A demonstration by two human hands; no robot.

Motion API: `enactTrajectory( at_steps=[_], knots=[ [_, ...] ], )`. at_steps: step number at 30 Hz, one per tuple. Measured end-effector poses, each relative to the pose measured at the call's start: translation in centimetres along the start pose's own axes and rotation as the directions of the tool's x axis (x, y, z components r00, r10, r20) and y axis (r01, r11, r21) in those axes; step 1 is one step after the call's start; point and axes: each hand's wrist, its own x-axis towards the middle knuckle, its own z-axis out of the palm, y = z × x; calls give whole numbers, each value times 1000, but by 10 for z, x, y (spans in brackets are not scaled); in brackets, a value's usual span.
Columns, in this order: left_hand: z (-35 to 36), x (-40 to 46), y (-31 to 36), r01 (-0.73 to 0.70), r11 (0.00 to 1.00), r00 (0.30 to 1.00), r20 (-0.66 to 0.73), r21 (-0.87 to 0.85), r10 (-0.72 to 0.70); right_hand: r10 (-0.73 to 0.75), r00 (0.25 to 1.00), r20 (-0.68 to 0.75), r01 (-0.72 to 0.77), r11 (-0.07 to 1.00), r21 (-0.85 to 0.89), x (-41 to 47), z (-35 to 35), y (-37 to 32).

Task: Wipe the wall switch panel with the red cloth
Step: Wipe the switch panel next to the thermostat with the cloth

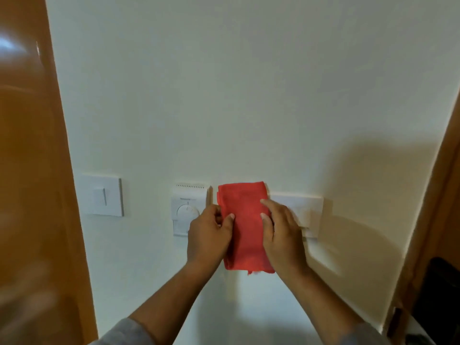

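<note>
Pale cream wall (pixel 249 95) across nearly the whole view, plain and evenly lit, with soft shadows of the arms on its lower right part.

Red cloth (pixel 245 225) folded into a long upright rectangle, held up in front of the wall between both hands. Lower edge a little uneven, one small corner hanging down. Cannot tell whether touching the wall or only held just before it.

Left hand (pixel 209 235) at the left edge of the cloth, fingers curled, thumb lying on the front of the fabric, so closed on it in a pinch. Other fingertips hidden behind the cloth. Right hand (pixel 281 235) at the right edge, thumb pressed on the front, index finger stretched upward along the fabric, remaining fingers out of sight; also gripping the cloth. Grey sleeves (pixel 124 332) cut off by the bottom border.

Wall switch panel (pixel 308 210) just right of the cloth, white and wide, mostly hidden: left part behind the cloth and the right hand, only the upper edge and right end visible. Switches on it not possible to make out.

White thermostat (pixel 185 207) with round dial just left of the cloth, lower right corner covered by the left hand; small lettering too blurred to read. Single white light switch (pixel 103 196) further left, fully visible, well apart from the hands.

Brown wooden door (pixel 29 170) along the left border, blurred and glossy. Wooden frame (pixel 438 195) on the right border, partly cut off, with something dark and unclear below it.
</note>
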Motion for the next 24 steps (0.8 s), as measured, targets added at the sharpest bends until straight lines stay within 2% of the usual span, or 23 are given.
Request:
enactTrajectory(
  at_steps=[2, 6, 9, 11, 13, 15, 17, 18, 21, 22, 24],
  knots=[
    [2, 5, -5, 2, 999, 1000, -5, 44, -1, -116, 993, -3, 114, 979, -172, 0, 8, 10],
    [1, 9, -10, -88, 970, 996, 22, 227, 85, -188, 980, -64, 133, 860, -493, -7, 24, 16],
    [-11, 15, -7, -195, 854, 981, 76, 483, 181, -250, 968, 21, 210, 762, -613, -11, 35, 9],
    [-25, 25, 0, -274, 741, 949, 45, 613, 313, -225, 969, 102, 237, 730, -641, -14, 40, 1],
    [-40, 43, 11, -348, 686, 882, -25, 639, 471, -146, 979, 139, 201, 735, -647, -12, 42, -6],
    [-55, 70, 23, -457, 619, 782, -43, 638, 621, -107, 985, 135, 170, 737, -654, -9, 44, -9],
    [-63, 99, 31, -542, 482, 649, -21, 689, 761, -162, 980, 115, 197, 722, -663, -12, 49, -6],
    [-67, 113, 34, -550, 420, 606, 0, 722, 795, -208, 971, 117, 233, 720, -653, -15, 53, -5],
    [-73, 149, 41, -519, 274, 597, 114, 810, 794, -324, 924, 205, 378, 684, -624, -21, 63, -2],
    [-74, 158, 44, -510, 248, 603, 137, 824, 786, -348, 906, 240, 418, 657, -627, -19, 65, 0],
    [-77, 173, 48, -503, 259, 623, 138, 824, 770, -404, 868, 288, 489, 595, -638, -11, 69, 3]
  ],
)
